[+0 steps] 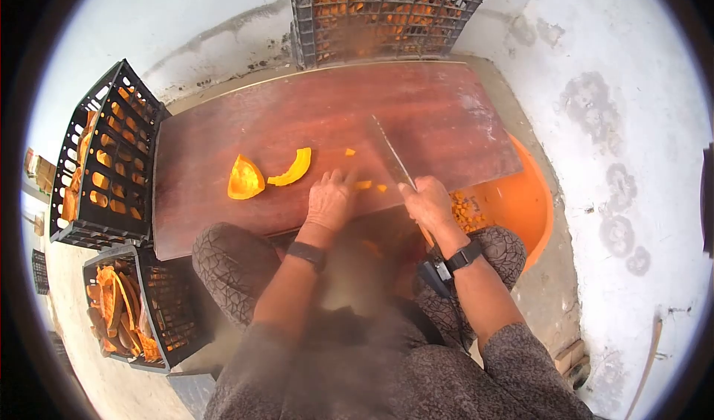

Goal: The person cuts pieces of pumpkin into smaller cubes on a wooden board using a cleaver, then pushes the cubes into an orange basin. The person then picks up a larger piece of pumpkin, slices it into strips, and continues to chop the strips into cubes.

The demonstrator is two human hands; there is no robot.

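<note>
A red-brown board (223,126) spans the middle of the scene. Behind its far edge stand stacked black crates (387,22) with orange chunks inside. A tall black crate (111,159) of orange pieces stands against the board's left end, and a lower crate (167,308) holding curved orange strips sits on the near left. Under the board's right end shows an orange tub (549,204) with small cubes (467,213) in it.

The right hand (430,203), at the board's near right, is wrapped around a long knife (394,152), its blade slanting toward the far left. The left hand (332,199) rests at the near edge, fingers bent; whether it grasps anything I cannot tell.

Left of that hand lie a pumpkin wedge (245,179) and, nearer it, a curved slice (294,168). Small bits (363,185) lie between the hands, with another (350,152) farther off.
</note>
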